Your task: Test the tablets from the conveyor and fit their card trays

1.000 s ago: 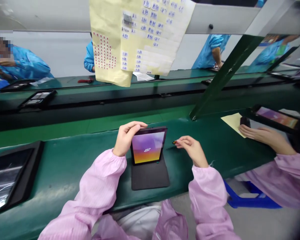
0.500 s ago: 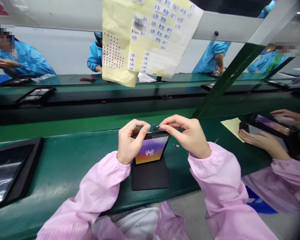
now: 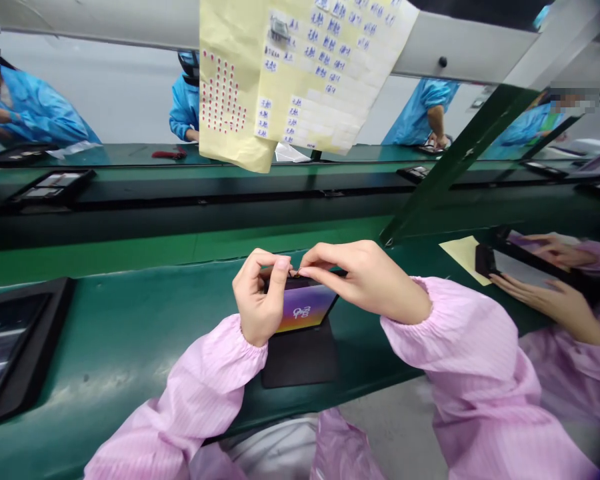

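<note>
A tablet [image 3: 307, 310] with a lit purple-to-yellow screen stands tilted on a dark flat cover or base [image 3: 300, 363]. My left hand [image 3: 260, 293] is closed at its upper left corner, thumb in front and the other fingers partly hidden behind. Between the thumb and index finger of my right hand [image 3: 363, 273] is a small dark strip [image 3: 294, 273], mostly covered by the fingertips. Both hands' fingertips nearly meet above the tablet's top edge. What the strip is, I cannot make out.
On the green bench [image 3: 145, 333], a wrapped dark device [image 3: 10, 340] lies on a black tray at left. At right, a co-worker's hands [image 3: 545, 297] handle another device beside a yellow sheet [image 3: 463, 257]. Handwritten yellow papers [image 3: 300, 87] hang ahead; a green post [image 3: 460, 167] slants up.
My right hand has moved left with the small strip, down to my left fingertips at the tablet's top edge. The co-worker's far hand has shifted on their device.
</note>
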{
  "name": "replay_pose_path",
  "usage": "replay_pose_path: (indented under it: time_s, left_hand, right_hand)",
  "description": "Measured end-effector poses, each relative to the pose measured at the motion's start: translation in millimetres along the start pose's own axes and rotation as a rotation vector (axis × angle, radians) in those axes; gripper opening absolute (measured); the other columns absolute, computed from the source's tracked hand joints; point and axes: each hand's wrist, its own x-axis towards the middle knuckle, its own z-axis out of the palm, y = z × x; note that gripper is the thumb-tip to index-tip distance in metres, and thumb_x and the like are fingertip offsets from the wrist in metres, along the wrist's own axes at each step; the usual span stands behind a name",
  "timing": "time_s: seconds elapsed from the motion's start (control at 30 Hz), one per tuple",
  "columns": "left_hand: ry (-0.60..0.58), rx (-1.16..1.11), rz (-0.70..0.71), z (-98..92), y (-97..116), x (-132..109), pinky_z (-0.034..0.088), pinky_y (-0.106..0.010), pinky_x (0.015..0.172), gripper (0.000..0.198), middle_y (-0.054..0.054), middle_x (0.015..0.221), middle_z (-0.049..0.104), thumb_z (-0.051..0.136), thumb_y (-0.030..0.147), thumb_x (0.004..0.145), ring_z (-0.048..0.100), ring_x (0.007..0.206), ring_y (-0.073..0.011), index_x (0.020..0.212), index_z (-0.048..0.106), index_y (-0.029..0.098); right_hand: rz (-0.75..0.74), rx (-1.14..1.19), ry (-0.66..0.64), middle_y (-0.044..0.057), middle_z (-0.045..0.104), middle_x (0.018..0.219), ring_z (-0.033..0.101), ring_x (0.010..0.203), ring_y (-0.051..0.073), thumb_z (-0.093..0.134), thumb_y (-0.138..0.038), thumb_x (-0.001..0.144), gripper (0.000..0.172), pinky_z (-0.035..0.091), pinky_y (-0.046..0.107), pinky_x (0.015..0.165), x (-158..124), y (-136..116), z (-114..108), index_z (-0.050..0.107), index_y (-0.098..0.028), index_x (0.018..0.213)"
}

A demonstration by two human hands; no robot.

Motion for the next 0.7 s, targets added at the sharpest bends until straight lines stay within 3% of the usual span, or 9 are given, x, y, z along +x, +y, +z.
replay_pose_path:
  time_s: [0.33,0.7]
  left_hand:
    - [0.040,-0.013,0.006,2.3,0.1,-1.4,0.047,-0.020,0.058,0.010,0.001,0.072,0.058,0.059,0.022,0.089,0.058,0.064,-0.0087,0.081,0.060,0.018]
    - [0.050,0.021,0.031,4.1,-1.8,-0.4,0.046,-0.020,0.057,0.011,0.001,0.070,0.058,0.059,0.023,0.089,0.056,0.062,-0.0082,0.079,0.060,0.018]
  right_hand:
    - [-0.053,0.007,-0.102,0.000,0.067,0.077,0.060,0.068,0.012,0.050,-0.025,0.095,0.020,0.041,0.022,0.063,5.9,2.5,0.8,0.062,-0.018,0.081]
    - [-0.122,-0.015,-0.109,0.000,0.065,0.075,0.057,0.066,0.011,0.048,-0.021,0.095,0.021,0.040,0.021,0.062,6.9,4.2,3.8,0.061,-0.018,0.079]
